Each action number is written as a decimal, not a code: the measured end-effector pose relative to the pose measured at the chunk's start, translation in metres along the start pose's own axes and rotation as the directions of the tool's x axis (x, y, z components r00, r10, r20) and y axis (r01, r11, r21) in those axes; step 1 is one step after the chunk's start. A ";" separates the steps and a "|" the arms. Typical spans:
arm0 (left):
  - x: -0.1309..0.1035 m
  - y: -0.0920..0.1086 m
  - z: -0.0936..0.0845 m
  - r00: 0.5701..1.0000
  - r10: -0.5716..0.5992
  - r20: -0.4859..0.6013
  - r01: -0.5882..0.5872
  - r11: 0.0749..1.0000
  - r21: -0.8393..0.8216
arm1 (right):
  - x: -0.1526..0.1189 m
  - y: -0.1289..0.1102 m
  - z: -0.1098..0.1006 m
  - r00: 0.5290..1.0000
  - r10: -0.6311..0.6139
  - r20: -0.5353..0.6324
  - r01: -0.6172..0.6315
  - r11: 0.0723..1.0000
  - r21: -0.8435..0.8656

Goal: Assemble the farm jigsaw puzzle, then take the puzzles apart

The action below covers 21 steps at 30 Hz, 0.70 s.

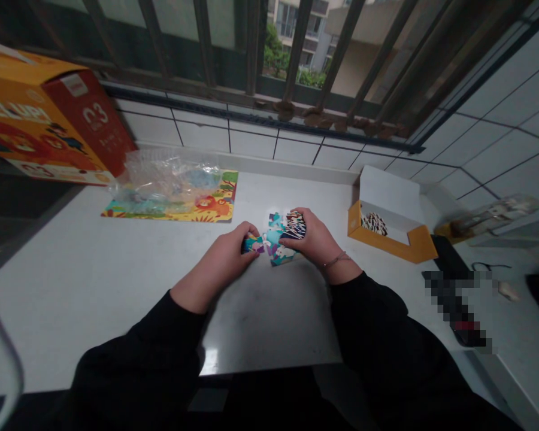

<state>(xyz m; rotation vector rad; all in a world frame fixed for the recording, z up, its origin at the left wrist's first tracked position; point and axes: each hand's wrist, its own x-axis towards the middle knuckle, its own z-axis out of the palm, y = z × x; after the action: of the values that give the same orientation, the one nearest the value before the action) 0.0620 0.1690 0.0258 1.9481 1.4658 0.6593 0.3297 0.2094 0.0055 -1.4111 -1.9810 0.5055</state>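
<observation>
My left hand (pixel 236 254) is closed, thumb and fingers pinching a small colourful puzzle piece (pixel 253 243). To its right, my right hand (pixel 315 239) wraps round a stack of puzzle pieces (pixel 295 225) whose layered edges look striped. Beside and under that stack, a few teal and white puzzle pieces (pixel 276 238) lie together above the white counter. The left piece comes up against their left edge; whether it is joined to them I cannot tell. My fingers hide part of the stack.
An open yellow box (pixel 388 244) with more striped-edged pieces (pixel 374 223) stands at right. Behind my left hand lies a lion picture sheet (pixel 211 206) under crumpled clear plastic (pixel 166 176). A large orange box (pixel 49 120) stands far left. A barred window rises behind the counter (pixel 117 275).
</observation>
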 end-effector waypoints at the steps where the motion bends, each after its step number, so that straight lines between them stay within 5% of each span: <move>1: 0.000 0.001 0.000 1.000 -0.008 -0.008 0.008 1.000 -0.026 | 0.000 -0.001 -0.001 1.000 -0.005 -0.010 0.005 1.000 -0.006; 6: 0.003 -0.003 0.000 0.991 -0.050 -0.122 0.039 0.995 -0.089 | -0.003 -0.014 -0.004 0.998 -0.039 -0.054 0.042 0.997 0.060; 12: 0.009 -0.010 0.007 0.983 -0.079 -0.163 0.056 0.988 -0.144 | -0.012 -0.034 0.012 0.984 -0.074 0.160 0.008 0.924 0.382; 15: 0.010 -0.010 0.011 0.991 -0.058 -0.124 0.040 0.989 -0.140 | -0.012 -0.036 0.024 0.964 -0.107 0.245 0.013 0.934 0.358; 21: 0.011 -0.006 0.011 0.995 -0.025 -0.100 0.003 0.978 -0.210 | -0.008 -0.031 0.029 0.956 -0.254 0.149 0.207 0.939 0.274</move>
<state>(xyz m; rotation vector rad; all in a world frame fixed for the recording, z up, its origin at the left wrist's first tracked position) 0.0689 0.1792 0.0145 1.7639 1.4071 0.8815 0.2896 0.1926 0.0022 -0.9876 -2.1026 0.7741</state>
